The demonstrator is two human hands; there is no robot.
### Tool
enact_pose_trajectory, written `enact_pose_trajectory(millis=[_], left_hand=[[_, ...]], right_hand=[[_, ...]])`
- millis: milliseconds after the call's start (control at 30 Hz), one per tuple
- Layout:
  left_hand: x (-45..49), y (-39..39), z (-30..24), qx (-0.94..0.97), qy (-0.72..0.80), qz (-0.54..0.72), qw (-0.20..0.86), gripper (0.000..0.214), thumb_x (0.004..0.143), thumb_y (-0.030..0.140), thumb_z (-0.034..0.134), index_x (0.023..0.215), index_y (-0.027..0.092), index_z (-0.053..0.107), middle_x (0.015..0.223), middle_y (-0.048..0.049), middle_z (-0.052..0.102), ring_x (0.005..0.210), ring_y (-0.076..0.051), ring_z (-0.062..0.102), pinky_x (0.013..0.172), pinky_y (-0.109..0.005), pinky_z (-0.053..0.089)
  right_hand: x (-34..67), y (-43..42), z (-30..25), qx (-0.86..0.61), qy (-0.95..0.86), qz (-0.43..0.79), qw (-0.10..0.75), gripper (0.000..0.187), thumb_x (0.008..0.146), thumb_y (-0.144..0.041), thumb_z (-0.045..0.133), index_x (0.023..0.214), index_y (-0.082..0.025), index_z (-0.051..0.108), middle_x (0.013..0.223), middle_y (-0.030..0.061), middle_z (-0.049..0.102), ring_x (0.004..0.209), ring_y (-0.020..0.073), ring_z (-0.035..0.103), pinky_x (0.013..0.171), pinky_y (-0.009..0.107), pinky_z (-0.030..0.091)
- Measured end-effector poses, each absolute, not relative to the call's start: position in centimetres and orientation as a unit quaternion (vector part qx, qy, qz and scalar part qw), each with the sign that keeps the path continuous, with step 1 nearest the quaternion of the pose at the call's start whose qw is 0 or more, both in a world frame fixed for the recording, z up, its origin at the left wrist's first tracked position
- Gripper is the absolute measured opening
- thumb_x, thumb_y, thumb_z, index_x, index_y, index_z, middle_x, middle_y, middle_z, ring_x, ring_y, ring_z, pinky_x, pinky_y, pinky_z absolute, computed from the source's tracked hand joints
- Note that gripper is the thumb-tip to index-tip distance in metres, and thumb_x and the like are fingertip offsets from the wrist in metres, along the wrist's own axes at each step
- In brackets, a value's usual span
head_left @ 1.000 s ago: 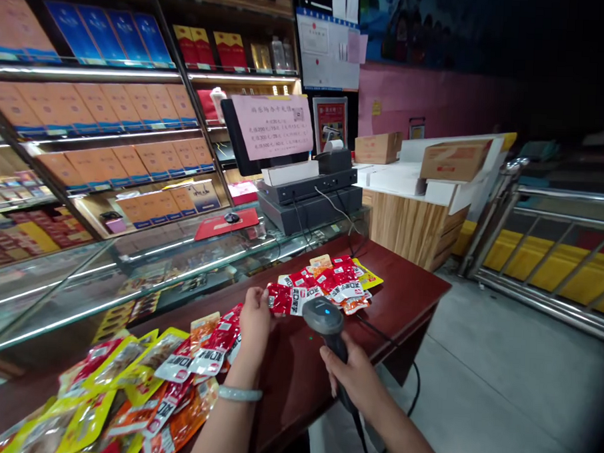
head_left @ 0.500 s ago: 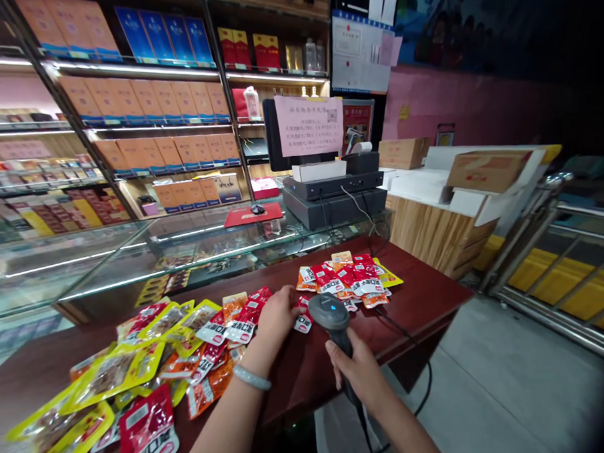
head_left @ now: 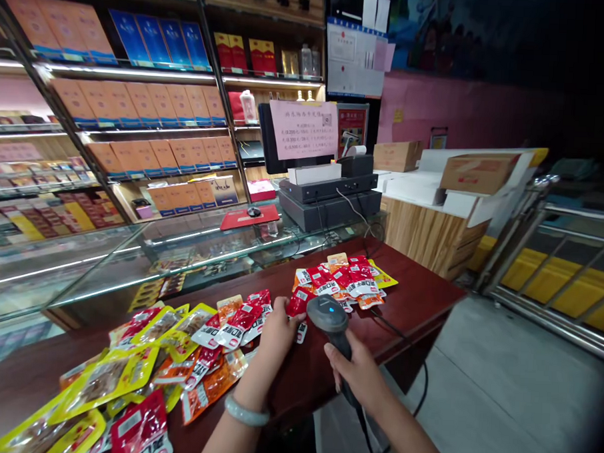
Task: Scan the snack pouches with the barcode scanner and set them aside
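Note:
My left hand [head_left: 277, 332], with a pale bangle on its wrist, has its fingers closed on a small red snack packet [head_left: 299, 300]; the fingers hide part of it. My right hand [head_left: 353, 365] is wrapped round the handle of a dark grey barcode scanner [head_left: 328, 314]. A blue light shows on the scanner's head, which is just right of the held packet. To the left lies a large spread of yellow, red and orange snack packets [head_left: 110, 375]. Beyond the scanner is a smaller pile of mostly red packets [head_left: 357, 277].
The packets lie on a dark red wooden table [head_left: 419, 292]. Behind it stand a glass display counter [head_left: 100, 264], a cash drawer [head_left: 307, 210] and a monitor [head_left: 265, 141]. The scanner's cable [head_left: 424, 385] loops over the table's right edge. A metal railing [head_left: 555, 264] stands at right.
My left hand has come slightly nearer, and more of the red packet's face shows above the fingers. The scanner stays almost in place. The view has shifted a little.

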State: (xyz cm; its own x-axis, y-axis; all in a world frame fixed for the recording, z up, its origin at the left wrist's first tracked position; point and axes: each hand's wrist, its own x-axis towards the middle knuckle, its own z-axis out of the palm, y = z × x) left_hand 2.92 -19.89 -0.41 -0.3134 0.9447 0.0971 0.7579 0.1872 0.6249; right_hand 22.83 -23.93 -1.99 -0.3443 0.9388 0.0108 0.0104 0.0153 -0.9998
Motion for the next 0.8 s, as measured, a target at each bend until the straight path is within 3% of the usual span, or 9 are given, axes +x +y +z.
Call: enact_pose_trajectory(millis=[133, 400, 667, 800], left_hand=[[1.4, -21.1, -2.1, 0.506, 0.719, 0.441, 0.183, 0.029, 0.083, 0.034, 0.063, 0.104, 0.024, 0.047, 0.106, -0.0099, 0.073, 0.101, -0.028, 0.072, 0.087, -0.040, 0.053], [-0.9, -23.8, -3.0, 0.498, 0.704, 0.480, 0.157, 0.023, 0.080, 0.042, 0.058, 0.092, 0.025, 0.047, 0.084, -0.0053, 0.069, 0.081, -0.026, 0.069, 0.079, -0.040, 0.054], [-3.6, -24.5, -3.3, 0.431, 0.755, 0.470, 0.155, 0.041, 0.078, 0.049, 0.063, 0.106, 0.022, 0.050, 0.106, -0.0123, 0.071, 0.101, -0.030, 0.070, 0.089, -0.043, 0.055], [-6.9, -25.5, -0.9, 0.374, 0.835, 0.397, 0.073, 0.045, 0.085, 0.053, 0.057, 0.116, 0.021, 0.052, 0.106, -0.0140, 0.071, 0.100, -0.033, 0.070, 0.088, -0.045, 0.054]], right_hand=[[21.8, -24.1, -0.7, -0.380, -0.606, 0.575, 0.397, 0.048, 0.086, -0.066, 0.062, 0.100, -0.020, 0.054, 0.049, -0.0120, 0.046, 0.038, 0.0106, 0.045, 0.043, 0.022, 0.040], [18.5, -24.7, 0.1, -0.344, -0.638, 0.582, 0.368, 0.041, 0.087, -0.060, 0.063, 0.097, -0.021, 0.056, 0.053, -0.0100, 0.047, 0.038, 0.0112, 0.045, 0.043, 0.024, 0.040], [18.2, -24.6, -1.1, -0.353, -0.637, 0.579, 0.367, 0.035, 0.087, -0.056, 0.067, 0.089, -0.022, 0.057, 0.055, -0.0074, 0.050, 0.044, 0.0127, 0.048, 0.048, 0.026, 0.042], [18.6, -24.3, -1.6, -0.360, -0.620, 0.593, 0.367, 0.033, 0.085, -0.053, 0.072, 0.092, -0.022, 0.061, 0.054, -0.0064, 0.052, 0.049, 0.0154, 0.054, 0.051, 0.026, 0.044]])
